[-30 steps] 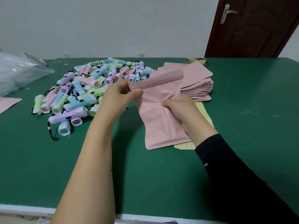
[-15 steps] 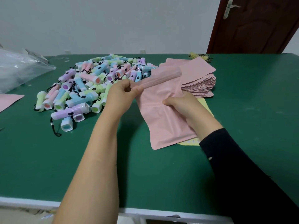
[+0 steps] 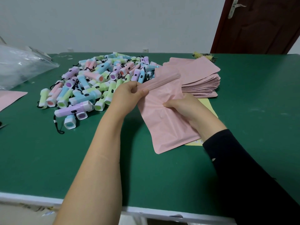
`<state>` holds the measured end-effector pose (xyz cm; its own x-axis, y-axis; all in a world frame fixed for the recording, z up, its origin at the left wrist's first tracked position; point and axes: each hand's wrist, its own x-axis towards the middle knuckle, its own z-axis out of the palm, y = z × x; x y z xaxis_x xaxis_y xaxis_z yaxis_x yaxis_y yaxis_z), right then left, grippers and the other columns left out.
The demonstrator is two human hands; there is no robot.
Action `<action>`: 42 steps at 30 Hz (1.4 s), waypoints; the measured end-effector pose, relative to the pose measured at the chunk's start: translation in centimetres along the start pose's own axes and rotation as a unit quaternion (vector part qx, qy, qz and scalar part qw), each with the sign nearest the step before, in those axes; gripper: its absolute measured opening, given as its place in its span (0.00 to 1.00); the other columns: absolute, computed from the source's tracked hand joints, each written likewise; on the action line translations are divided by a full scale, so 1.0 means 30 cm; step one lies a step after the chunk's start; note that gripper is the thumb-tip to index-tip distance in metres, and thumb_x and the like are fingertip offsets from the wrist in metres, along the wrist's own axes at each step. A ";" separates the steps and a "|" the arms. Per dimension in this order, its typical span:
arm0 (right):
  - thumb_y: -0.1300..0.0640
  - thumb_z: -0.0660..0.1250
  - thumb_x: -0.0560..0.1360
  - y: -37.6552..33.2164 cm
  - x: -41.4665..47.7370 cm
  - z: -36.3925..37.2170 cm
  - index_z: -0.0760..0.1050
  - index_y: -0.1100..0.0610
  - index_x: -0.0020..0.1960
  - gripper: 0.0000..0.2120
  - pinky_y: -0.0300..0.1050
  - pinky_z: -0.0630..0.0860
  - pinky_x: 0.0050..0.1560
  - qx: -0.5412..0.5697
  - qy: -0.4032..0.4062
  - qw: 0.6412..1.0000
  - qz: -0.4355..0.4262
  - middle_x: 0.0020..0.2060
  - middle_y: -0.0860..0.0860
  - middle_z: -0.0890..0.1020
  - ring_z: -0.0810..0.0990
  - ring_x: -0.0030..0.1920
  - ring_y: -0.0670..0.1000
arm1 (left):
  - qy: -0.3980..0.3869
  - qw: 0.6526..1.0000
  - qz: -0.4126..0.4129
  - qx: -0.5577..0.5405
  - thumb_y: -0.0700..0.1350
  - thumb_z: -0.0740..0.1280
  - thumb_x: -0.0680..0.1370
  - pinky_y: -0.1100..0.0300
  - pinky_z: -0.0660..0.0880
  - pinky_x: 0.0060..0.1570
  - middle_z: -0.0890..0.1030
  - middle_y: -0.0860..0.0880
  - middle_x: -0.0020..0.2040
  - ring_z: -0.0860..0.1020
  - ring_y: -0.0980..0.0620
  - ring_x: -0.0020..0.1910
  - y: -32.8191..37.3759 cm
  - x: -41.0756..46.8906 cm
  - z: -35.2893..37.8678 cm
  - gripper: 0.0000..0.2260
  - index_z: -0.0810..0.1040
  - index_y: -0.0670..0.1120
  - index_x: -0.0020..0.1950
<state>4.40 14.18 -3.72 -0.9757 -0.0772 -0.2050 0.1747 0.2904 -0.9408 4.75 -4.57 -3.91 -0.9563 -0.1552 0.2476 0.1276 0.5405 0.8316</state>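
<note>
A pink pouch [image 3: 168,125] lies slanted on the green table [image 3: 48,159], its lower end resting on the surface and its upper end lifted. My left hand [image 3: 128,98] pinches the pouch's top left corner, where the mouth strip [image 3: 164,82] runs up to the right. My right hand [image 3: 183,106] grips the pouch at its middle, and the film is crumpled around the fingers. A yellow sheet [image 3: 209,108] shows under the pouch. I cannot tell what is inside the pouch.
A heap of several pastel mini flashlights [image 3: 90,88] with black cords lies left of the hands. A stack of pink pouches [image 3: 199,78] sits behind the right hand. A clear plastic bag [image 3: 21,65] and a pink sheet [image 3: 9,98] are at the far left. A brown door [image 3: 259,25] stands behind.
Both hands keep their hold on the pouch. The right hand's fingers have gathered the film a little more, and the view has shifted slightly.
</note>
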 end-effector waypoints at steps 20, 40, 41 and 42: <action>0.60 0.73 0.69 0.017 0.000 0.023 0.80 0.57 0.55 0.15 0.54 0.80 0.55 -0.012 -0.034 0.999 -0.022 0.47 0.53 0.85 0.84 0.46 0.55 | -0.015 0.999 0.015 0.043 0.49 0.67 0.80 0.60 0.70 0.39 0.79 0.56 0.39 0.75 0.54 0.39 0.038 -0.011 0.036 0.06 0.77 0.55 0.42; 0.58 0.69 0.76 -0.011 -0.009 0.011 0.81 0.58 0.51 0.05 0.40 0.76 0.44 0.050 0.043 0.982 -0.179 0.46 0.54 0.85 0.81 0.43 0.48 | -0.046 0.992 0.092 0.080 0.53 0.66 0.80 0.53 0.72 0.48 0.77 0.58 0.36 0.74 0.56 0.40 0.071 -0.028 0.063 0.06 0.76 0.55 0.44; 0.58 0.68 0.77 -0.015 -0.011 0.013 0.80 0.57 0.51 0.05 0.38 0.75 0.45 0.028 0.042 0.980 -0.191 0.46 0.52 0.84 0.81 0.45 0.47 | -0.048 0.992 0.088 0.081 0.52 0.66 0.80 0.51 0.73 0.52 0.77 0.58 0.36 0.74 0.55 0.41 0.070 -0.027 0.059 0.05 0.77 0.55 0.44; 0.59 0.68 0.77 -0.019 -0.012 0.014 0.79 0.56 0.51 0.04 0.36 0.74 0.44 0.007 0.046 0.978 -0.202 0.46 0.51 0.83 0.80 0.45 0.47 | -0.052 0.991 0.086 0.084 0.52 0.66 0.80 0.50 0.73 0.54 0.77 0.59 0.37 0.74 0.54 0.42 0.072 -0.027 0.055 0.05 0.77 0.55 0.45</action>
<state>4.72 13.64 -3.22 -0.9730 -0.0973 0.2093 -0.2271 0.2413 -0.9435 5.36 -1.92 -3.15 -0.9474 0.0320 0.3184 0.2535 0.6825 0.6856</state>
